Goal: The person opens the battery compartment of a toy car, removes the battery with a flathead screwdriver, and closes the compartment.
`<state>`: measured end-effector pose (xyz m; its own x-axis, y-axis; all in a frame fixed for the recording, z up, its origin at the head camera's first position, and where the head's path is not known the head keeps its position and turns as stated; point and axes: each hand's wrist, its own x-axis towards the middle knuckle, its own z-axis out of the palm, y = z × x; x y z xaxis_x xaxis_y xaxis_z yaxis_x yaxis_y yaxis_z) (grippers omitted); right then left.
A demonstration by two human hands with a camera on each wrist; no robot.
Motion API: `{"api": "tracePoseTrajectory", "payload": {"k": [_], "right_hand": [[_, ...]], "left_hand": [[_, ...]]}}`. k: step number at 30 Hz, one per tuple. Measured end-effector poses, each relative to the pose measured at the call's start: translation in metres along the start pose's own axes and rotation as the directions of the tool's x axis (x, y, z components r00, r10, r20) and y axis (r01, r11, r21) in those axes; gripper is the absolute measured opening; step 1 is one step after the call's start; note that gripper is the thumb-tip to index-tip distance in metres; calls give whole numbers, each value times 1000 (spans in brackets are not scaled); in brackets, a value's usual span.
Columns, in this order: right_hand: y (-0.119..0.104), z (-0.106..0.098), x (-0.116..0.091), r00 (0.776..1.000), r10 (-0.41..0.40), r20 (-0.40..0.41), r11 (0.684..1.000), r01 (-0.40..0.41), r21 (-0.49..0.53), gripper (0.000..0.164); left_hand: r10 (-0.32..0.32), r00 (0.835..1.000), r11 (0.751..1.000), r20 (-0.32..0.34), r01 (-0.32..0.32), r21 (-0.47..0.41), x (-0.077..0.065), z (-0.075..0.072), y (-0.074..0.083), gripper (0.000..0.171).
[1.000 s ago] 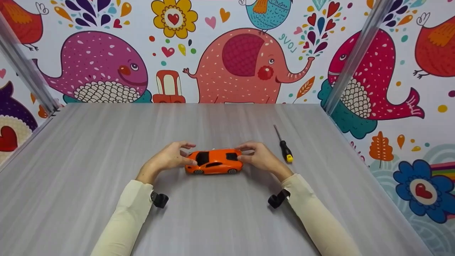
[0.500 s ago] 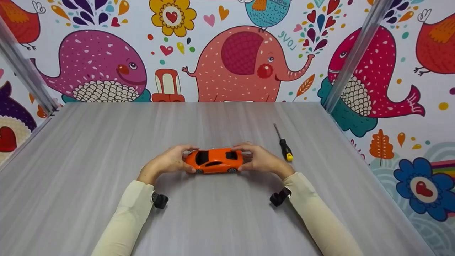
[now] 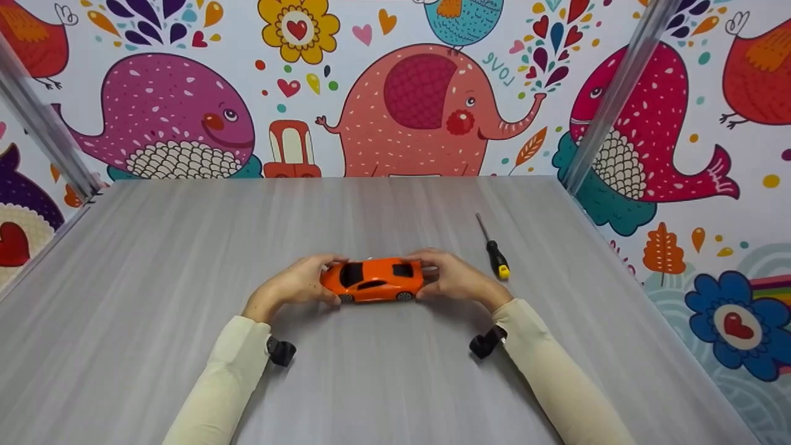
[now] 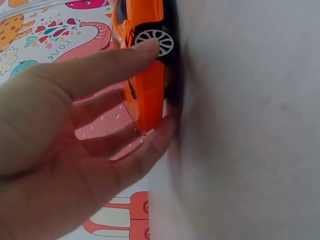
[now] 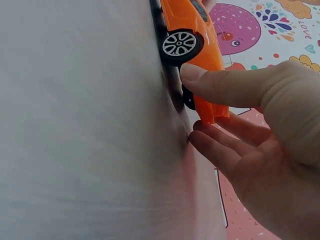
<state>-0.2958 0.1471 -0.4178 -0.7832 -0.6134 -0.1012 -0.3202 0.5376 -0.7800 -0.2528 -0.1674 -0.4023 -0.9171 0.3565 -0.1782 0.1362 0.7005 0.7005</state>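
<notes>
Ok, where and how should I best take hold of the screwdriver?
I'd take the screwdriver by its black handle, from above, pinching across the long sides. It lies flat on the table, and the handle is thicker than the slim shaft. The right grip is nearest, but it is on the orange car.

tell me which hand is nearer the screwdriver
Right. The right hand is at the right end of the orange toy car, close to the screwdriver but not touching it; the left hand is at the opposite end, farther off, with the car between.
</notes>
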Motion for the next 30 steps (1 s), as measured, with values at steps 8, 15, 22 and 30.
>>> {"api": "tracePoseTrajectory", "payload": {"k": [8,15,22,30], "right_hand": [[8,-6,0,1000,-20,21,998,19,55,65],[14,-9,0,998,-54,33,994,50,102,60],[14,-7,0,999,-38,5,989,37,141,50],[13,-4,2,1000,-19,-12,950,22,312,47]], "left_hand": [[-5,1000,997,30,7,-74,0,-5,-4,71],[54,997,992,48,-48,-120,-1,-7,-7,62],[54,996,964,67,-34,-265,0,-5,-12,53],[50,998,954,41,-36,-299,0,-8,-12,47]]}}
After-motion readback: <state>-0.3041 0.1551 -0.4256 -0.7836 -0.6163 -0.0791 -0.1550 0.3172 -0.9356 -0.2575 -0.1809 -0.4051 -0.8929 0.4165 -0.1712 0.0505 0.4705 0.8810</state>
